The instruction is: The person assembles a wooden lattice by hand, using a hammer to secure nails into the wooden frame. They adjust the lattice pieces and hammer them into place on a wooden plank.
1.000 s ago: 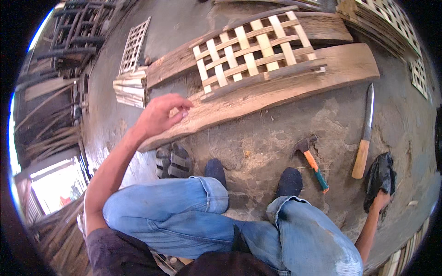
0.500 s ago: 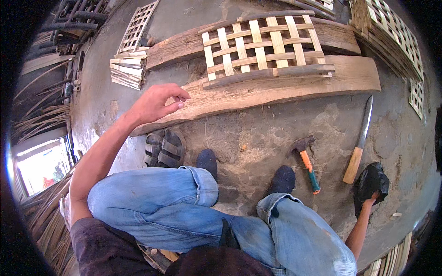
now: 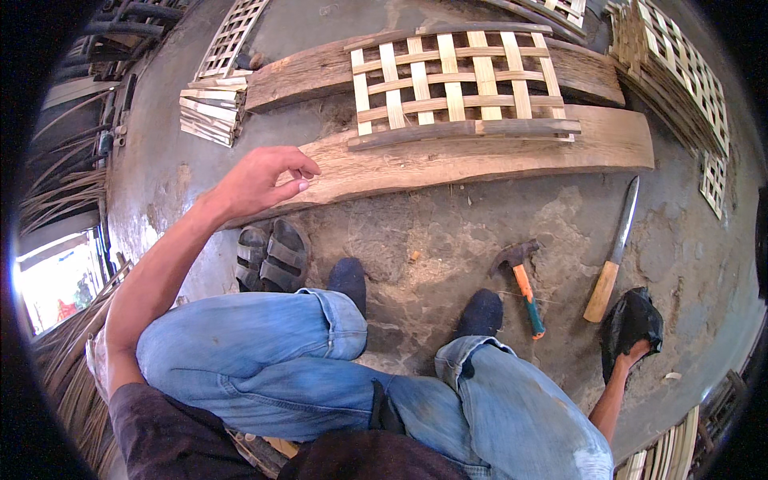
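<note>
The left hand (image 3: 276, 178) is held out with its fingers loosely curled and the thumb set a little apart, nothing being gripped; it is seen against the left end of the near plank (image 3: 480, 156), and whether the wood is touched cannot be told. The right hand (image 3: 638, 350) is brought to a black plastic bag (image 3: 628, 320) on the floor at the right; its fingers are hidden by the bag, so whether anything is grasped cannot be told. Just beside the bag a knife (image 3: 619, 244) is laid, wooden handle toward the person, and left of that a hammer (image 3: 526, 286) with an orange and green handle. Farther out, a woven panel (image 3: 483, 76) is laid across the near plank and the far plank (image 3: 304, 76), well apart from the bag
</note>
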Available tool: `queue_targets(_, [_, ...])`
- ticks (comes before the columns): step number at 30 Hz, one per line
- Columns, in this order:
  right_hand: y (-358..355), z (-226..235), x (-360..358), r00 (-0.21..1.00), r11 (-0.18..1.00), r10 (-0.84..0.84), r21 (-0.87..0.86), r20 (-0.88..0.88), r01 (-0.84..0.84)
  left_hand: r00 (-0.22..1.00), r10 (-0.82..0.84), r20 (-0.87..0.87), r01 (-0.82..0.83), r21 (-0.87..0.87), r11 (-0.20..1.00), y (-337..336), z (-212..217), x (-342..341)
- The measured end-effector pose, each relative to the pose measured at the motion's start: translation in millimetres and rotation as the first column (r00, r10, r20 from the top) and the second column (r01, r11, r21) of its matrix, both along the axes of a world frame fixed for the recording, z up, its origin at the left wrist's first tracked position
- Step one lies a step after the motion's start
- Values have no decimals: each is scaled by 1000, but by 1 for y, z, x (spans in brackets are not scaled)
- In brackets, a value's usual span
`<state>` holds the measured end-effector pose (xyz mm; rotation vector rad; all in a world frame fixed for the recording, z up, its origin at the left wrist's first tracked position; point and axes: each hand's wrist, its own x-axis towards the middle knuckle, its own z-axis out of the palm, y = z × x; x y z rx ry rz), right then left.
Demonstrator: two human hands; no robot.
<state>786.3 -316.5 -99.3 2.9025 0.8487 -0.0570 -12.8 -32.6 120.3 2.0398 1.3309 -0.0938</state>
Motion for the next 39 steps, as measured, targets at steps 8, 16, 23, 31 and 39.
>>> queue_targets(8, [-4,111,-82,803,892,229,448,-549,52,997,-50,-52,52,25,998,-5,7,-13])
queue_targets(16, [123,227,-234,656,776,434,627,-617,76,963,-241,-118,258,164,952,28,31,-10])
queue_targets(23, [269,170,-393,-89,813,582,574,-809,100,964,-255,80,232,225,946,39,-7,15])
queue_targets(31, [333,128,-474,-118,669,681,679,-723,-301,832,221,509,-402,278,872,34,-121,50])
queue_targets(39, [355,89,-470,58,476,867,785,-496,-396,899,62,433,-290,485,825,42,-146,93])
